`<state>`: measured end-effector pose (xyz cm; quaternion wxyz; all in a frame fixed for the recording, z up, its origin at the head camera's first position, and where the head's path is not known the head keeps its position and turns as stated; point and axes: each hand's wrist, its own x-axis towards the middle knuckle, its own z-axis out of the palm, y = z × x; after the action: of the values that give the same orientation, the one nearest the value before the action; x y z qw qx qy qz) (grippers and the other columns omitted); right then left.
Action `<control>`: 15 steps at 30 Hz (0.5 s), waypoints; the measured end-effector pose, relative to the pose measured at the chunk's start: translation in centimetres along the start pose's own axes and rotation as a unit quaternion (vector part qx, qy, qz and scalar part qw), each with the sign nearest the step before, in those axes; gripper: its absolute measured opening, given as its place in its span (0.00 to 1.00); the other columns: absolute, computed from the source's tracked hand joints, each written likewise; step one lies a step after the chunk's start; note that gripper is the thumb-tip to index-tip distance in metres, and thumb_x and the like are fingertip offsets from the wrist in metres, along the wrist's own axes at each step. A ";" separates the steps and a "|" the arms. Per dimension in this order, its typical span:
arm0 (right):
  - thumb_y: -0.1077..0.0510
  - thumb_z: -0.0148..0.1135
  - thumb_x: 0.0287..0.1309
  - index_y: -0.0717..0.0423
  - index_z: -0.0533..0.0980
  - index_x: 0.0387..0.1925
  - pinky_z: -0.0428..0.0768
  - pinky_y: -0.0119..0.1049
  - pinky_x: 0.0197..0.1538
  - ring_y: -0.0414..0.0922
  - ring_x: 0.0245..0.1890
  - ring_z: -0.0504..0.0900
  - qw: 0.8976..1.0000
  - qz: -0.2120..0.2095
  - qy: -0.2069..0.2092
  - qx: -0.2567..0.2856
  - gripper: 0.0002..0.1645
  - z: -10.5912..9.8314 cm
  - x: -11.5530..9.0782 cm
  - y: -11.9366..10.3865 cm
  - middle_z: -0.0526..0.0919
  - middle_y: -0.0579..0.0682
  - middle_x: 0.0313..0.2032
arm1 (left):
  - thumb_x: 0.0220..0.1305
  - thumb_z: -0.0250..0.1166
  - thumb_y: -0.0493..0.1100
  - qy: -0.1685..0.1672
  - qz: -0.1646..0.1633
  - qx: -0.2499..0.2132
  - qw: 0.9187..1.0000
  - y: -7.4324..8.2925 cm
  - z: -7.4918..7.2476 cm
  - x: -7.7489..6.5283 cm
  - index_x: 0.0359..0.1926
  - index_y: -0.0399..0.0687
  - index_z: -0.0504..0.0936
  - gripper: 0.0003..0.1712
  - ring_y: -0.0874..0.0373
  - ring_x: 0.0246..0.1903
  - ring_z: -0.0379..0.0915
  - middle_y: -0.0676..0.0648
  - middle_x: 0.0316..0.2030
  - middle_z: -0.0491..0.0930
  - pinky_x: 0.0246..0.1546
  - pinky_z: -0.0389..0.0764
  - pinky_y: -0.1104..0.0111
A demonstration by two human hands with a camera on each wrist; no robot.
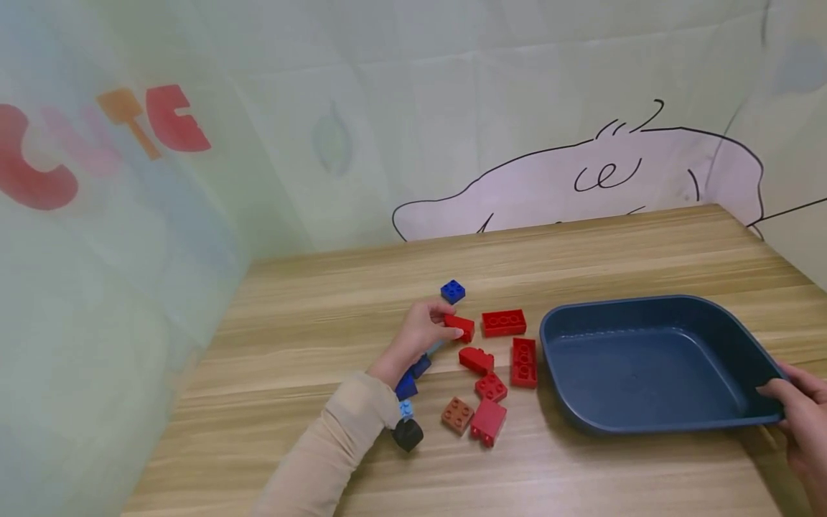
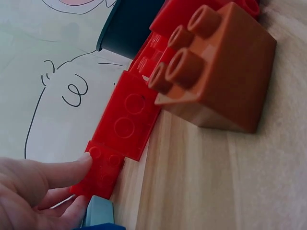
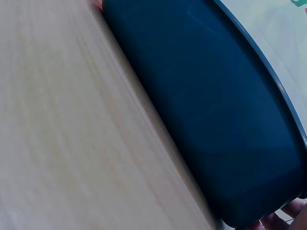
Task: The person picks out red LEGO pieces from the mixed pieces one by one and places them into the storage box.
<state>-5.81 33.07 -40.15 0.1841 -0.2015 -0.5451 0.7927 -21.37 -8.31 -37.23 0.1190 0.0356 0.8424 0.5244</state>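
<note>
In the head view my left hand [image 1: 420, 334] pinches a red toy brick [image 1: 460, 327] between thumb and fingers, low at the table. The left wrist view shows the thumb [image 2: 72, 171] against that brick's side. My right hand [image 1: 801, 409] grips the right rim of a dark blue tub [image 1: 646, 424], thumb inside and fingers outside. Nothing lies in the tub. Close to the held brick are a red brick showing its hollow side [image 1: 504, 323], a curved red brick [image 1: 477, 360] and a small blue brick [image 1: 453, 291].
Another red brick [image 1: 524, 362] lies beside the tub, with a square red brick [image 1: 491, 388], a brown brick [image 1: 457, 415] and a larger red brick [image 1: 488, 422] nearer me. Blue pieces [image 1: 407, 386] and a black piece [image 1: 408, 435] sit by the left forearm. A printed curtain [image 1: 388, 108] stands behind the table.
</note>
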 end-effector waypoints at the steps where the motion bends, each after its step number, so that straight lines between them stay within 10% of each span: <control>1: 0.78 0.38 0.51 0.42 0.81 0.20 0.75 0.23 0.16 0.31 0.16 0.79 1.000 -0.001 0.000 -0.001 0.33 0.0 0.0 0.0 0.78 0.37 0.20 | 0.51 0.69 0.30 0.001 0.001 0.002 1.000 0.0 0.0 0.0 0.47 0.35 0.79 0.20 0.52 0.43 0.75 0.41 0.46 0.78 0.43 0.79 0.67; 15: 0.78 0.38 0.50 0.42 0.81 0.20 0.75 0.22 0.16 0.31 0.16 0.79 1.000 -0.008 -0.002 0.000 0.34 0.0 0.0 0.1 0.79 0.37 0.20 | 0.49 0.71 0.32 0.010 -0.010 0.006 1.000 0.1 0.0 -0.1 0.45 0.38 0.81 0.19 0.54 0.39 0.72 0.44 0.42 0.79 0.39 0.77 0.70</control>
<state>-5.77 33.05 -40.23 0.1893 -0.1960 -0.5467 0.7917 -21.27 -8.23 -37.10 0.1160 0.0228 0.8471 0.5181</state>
